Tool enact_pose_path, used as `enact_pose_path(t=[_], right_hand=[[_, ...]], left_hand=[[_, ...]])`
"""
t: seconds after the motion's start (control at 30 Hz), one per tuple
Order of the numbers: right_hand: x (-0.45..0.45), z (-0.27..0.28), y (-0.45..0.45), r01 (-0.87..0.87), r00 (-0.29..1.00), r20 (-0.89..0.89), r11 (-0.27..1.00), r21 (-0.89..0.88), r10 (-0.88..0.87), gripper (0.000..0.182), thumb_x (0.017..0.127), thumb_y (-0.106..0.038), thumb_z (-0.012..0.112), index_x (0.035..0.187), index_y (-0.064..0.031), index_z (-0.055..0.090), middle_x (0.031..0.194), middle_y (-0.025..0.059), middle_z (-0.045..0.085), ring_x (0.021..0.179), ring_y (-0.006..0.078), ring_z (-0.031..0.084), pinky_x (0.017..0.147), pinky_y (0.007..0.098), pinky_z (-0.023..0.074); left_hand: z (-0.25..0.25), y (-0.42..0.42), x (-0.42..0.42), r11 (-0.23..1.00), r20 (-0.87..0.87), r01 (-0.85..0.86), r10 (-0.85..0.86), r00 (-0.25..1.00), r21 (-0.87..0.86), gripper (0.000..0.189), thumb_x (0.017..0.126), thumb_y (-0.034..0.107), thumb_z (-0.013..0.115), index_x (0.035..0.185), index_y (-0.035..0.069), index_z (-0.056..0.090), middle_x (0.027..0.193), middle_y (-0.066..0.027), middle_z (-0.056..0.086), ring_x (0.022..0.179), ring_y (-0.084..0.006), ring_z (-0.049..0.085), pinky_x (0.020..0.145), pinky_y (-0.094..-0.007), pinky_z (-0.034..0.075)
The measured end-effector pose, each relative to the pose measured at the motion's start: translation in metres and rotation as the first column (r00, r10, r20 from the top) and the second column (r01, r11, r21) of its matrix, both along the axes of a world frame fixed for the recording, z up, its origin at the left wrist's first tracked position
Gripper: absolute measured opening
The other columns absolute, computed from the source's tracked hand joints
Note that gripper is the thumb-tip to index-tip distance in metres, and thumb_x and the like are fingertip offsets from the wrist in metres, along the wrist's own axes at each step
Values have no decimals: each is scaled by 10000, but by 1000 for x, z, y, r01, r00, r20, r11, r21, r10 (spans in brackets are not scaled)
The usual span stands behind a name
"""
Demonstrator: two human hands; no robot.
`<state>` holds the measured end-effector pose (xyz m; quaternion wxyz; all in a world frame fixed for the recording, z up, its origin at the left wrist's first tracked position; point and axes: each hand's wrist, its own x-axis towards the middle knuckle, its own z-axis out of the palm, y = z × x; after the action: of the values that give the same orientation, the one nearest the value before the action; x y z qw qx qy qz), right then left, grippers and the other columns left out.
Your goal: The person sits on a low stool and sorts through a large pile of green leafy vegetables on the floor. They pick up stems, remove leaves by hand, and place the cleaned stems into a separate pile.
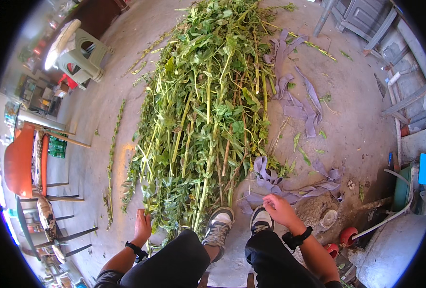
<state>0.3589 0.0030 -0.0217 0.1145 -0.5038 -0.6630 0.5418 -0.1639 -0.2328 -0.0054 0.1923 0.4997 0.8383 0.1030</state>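
A long heap of cut leafy green stalks (198, 118) lies on the concrete floor in front of me. My left hand (142, 225) is at the heap's lower left edge, its fingers against a leafy stem; whether it grips the stem is unclear. My right hand (279, 210) is over my right shoe, with its fingers bent and nothing visible in them. Just beyond it, purple-grey cloth strips (299, 189) lie crumpled on the floor. More such strips (308, 108) lie along the heap's right side. A single leafy stalk (114, 158) lies apart on the left.
An orange chair (20, 162) and another chair with a patterned cushion (47, 223) stand at left. A pale plastic stool (87, 54) is at upper left. To the right are metal frame bars (410, 97), a large grey rounded container (392, 248) and a red cup-like object (348, 235).
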Motion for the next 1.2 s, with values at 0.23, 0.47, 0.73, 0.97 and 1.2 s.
enact_pose_path(t=[0.23,0.47,0.73,0.97,1.2], right_hand=[[5,-5,-5,-37,999,38,999,3,37,242,958,-166,656,1122,11,633,992,155,723,903,257,709,807,360,559],[-5,-5,-3,-61,998,34,998,-17,62,234,944,-170,649,1119,-14,636,1015,180,723,919,326,713,816,414,559],[-7,0,2,-74,996,48,997,-5,74,233,944,-183,653,1113,-23,641,1010,171,724,913,318,714,808,404,560],[-11,0,3,-29,1000,-7,999,-32,28,230,944,-175,657,1111,-19,642,999,165,723,905,306,714,784,395,563],[-6,42,19,-61,998,-11,997,44,62,223,960,-148,649,1128,0,643,1010,165,722,918,280,716,803,363,564]], left_hand=[[-22,119,-41,967,66,211,-222,973,145,782,910,286,756,1483,-30,329,1393,-257,520,1275,-388,542,1089,-461,413],[-17,331,33,975,-100,47,-25,995,219,612,933,259,681,1418,-5,418,1306,-284,544,1267,-409,519,1047,-488,445],[-18,344,29,982,103,42,-61,993,184,533,961,299,660,1325,-25,445,1123,-325,642,1019,-493,635,886,-537,508],[43,263,32,999,377,-30,13,926,40,500,998,329,655,1332,20,447,785,-137,643,612,-210,623,565,-373,490],[82,123,13,999,308,-48,41,950,16,492,964,292,696,1305,22,466,811,-153,653,629,-253,634,609,-398,506]])
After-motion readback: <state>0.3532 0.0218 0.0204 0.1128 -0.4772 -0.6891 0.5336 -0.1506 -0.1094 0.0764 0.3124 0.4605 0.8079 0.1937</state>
